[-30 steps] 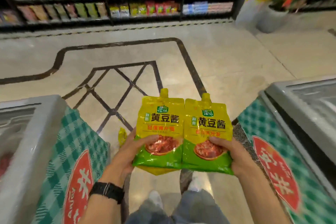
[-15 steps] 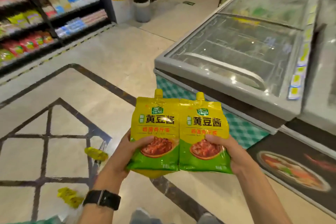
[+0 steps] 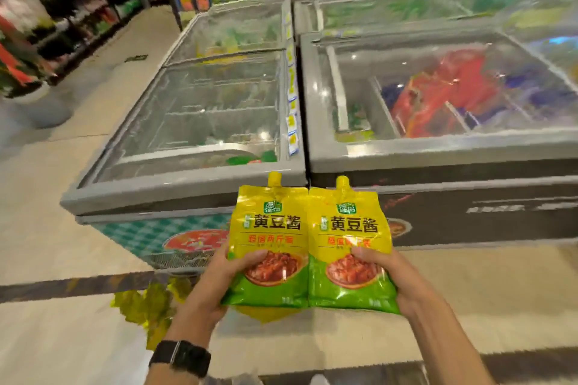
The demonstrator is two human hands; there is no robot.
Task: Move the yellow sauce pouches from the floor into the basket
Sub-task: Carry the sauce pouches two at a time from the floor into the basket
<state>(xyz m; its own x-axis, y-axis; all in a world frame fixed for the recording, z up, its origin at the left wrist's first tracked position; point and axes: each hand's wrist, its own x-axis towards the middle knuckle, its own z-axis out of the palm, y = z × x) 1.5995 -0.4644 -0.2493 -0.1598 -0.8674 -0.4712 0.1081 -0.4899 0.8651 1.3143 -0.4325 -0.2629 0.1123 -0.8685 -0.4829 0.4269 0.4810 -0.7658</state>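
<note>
Two yellow-and-green sauce pouches with spouts are held upright side by side in front of me. My left hand [image 3: 215, 278] grips the left pouch [image 3: 269, 228] at its lower edge, thumb on its front. My right hand [image 3: 394, 275] grips the right pouch [image 3: 348, 234] the same way. A further yellow pouch peeks out below and behind the left one. More yellow pouches [image 3: 147, 306] lie blurred on the floor at my lower left. No basket is in view.
Two glass-topped chest freezers stand straight ahead, the left freezer [image 3: 194, 178] with a green checked front and the right freezer [image 3: 438, 153] dark-fronted. Shelves of goods [image 3: 47, 9] line the aisle at the left. Beige tiled floor [image 3: 47, 212] lies around.
The view has swung to the right, from the open floor and shelves to the freezers. Both hands keep the same hold on the two pouches.
</note>
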